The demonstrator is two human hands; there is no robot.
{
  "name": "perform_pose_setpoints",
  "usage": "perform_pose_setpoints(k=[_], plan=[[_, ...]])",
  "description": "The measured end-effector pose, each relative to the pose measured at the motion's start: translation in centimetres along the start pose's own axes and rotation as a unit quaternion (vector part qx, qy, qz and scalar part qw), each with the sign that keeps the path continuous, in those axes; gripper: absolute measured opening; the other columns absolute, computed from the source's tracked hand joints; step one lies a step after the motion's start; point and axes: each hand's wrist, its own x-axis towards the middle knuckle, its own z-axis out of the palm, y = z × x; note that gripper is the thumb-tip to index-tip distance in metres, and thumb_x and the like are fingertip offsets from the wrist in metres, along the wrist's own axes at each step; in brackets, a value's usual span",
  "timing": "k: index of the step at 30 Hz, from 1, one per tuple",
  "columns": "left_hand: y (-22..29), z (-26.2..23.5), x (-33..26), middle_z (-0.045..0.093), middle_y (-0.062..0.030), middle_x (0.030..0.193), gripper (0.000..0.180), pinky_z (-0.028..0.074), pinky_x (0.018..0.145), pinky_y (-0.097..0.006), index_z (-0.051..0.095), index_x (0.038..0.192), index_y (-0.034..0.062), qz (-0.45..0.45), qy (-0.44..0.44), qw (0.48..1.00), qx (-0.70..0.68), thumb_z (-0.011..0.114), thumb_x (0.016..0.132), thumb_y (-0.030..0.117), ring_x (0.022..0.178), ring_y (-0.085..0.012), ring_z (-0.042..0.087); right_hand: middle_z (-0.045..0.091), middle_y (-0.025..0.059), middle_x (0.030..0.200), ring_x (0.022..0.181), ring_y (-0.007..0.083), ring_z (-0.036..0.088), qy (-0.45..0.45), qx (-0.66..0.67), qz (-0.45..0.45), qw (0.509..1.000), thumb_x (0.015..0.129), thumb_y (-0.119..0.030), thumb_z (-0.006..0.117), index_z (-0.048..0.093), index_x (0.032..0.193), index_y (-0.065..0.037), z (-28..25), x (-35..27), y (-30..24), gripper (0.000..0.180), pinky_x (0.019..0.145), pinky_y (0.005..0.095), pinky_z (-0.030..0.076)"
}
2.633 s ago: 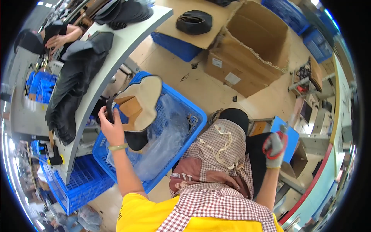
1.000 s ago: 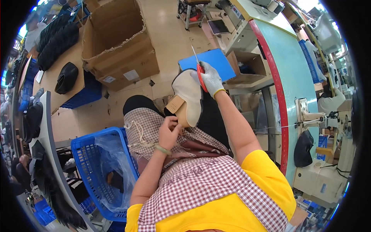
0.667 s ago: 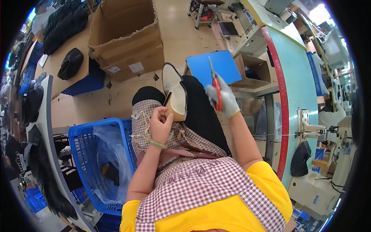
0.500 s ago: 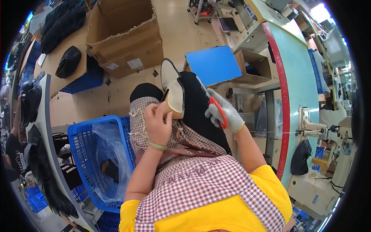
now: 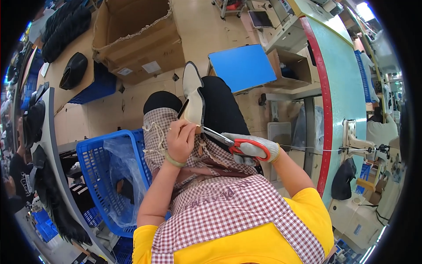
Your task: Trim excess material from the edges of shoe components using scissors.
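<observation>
Scissors [image 5: 239, 145] have dropped to the boot [image 5: 194, 99]; blue crate [image 5: 107, 176] holds plastic.

The floor [image 5: 206, 31] of tan boards carries most of what shows. An open cardboard box [image 5: 136, 35] stands on it at the far side, with a blue crate [image 5: 99, 86] just beside its left corner. A blue basket [image 5: 103, 176] lined with clear plastic stands near the person's left side. To the right runs a long worktop [image 5: 340, 83], pale green with a red edge.
</observation>
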Motion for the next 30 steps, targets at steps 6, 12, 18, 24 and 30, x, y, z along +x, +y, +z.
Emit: perform_pose_setpoints(k=[6,12,18,24,30], plan=[[-0.3,-0.2,-0.3,0.056,-0.0089,0.088,0.013,0.045,0.063,-0.034,0.065,0.087,0.0024,-0.007,0.006,1.0,-0.025,0.068,0.074,-0.002,0.075,-0.0255,0.056,0.059,0.0016,0.077,0.06,0.0059,0.056,-0.013,0.079,0.042,0.996,0.088,-0.045,0.06,0.025,0.147,-0.008,-0.7,1.5,-0.4,0.078,0.048,0.0171,0.044],[-0.5,0.0,-0.4,0.056,-0.0091,0.086,0.014,0.046,0.061,-0.033,0.066,0.086,0.0025,-0.014,0.022,0.999,-0.032,0.069,0.073,-0.003,0.073,-0.0251,0.057,0.058,0.0016,0.074,0.057,0.0052,0.053,-0.014,-0.015,0.035,0.999,0.088,-0.045,0.062,0.028,0.146,-0.009,-0.5,2.1,-2.0,0.076,0.047,0.016,0.041],[-0.2,0.0,-0.2,0.057,-0.0096,0.085,0.014,0.046,0.06,-0.032,0.066,0.085,0.0015,-0.022,0.023,0.999,-0.032,0.07,0.073,-0.003,0.072,-0.025,0.057,0.056,-0.0003,0.073,0.057,0.0037,0.05,0.011,0.066,0.06,0.996,0.088,-0.045,0.061,0.03,0.146,-0.01,0.3,2.2,-1.8,0.075,0.048,0.0153,0.04],[0.1,0.0,-0.3,0.057,-0.01,0.084,0.012,0.045,0.059,-0.03,0.066,0.085,-0.0002,-0.055,0.032,0.996,-0.058,0.069,0.074,-0.005,0.071,-0.023,0.056,0.053,-0.0011,0.074,0.056,0.0027,0.047,0.018,0.111,0.054,0.992,0.089,-0.046,0.06,0.03,0.146,-0.012,1.5,2.8,-1.5,0.074,0.047,0.0156,0.04],[0.7,0.1,-0.3,0.057,-0.0089,0.084,0.01,0.045,0.062,-0.029,0.067,0.086,0.0006,-0.106,0.04,0.991,-0.07,0.069,0.076,-0.002,0.071,-0.0218,0.055,0.053,-0.001,0.075,0.056,0.0016,0.045,0.025,0.194,0.023,0.98,0.09,-0.049,0.056,0.029,0.146,-0.012,2.6,3.5,0.3,0.072,0.047,0.0147,0.037]])
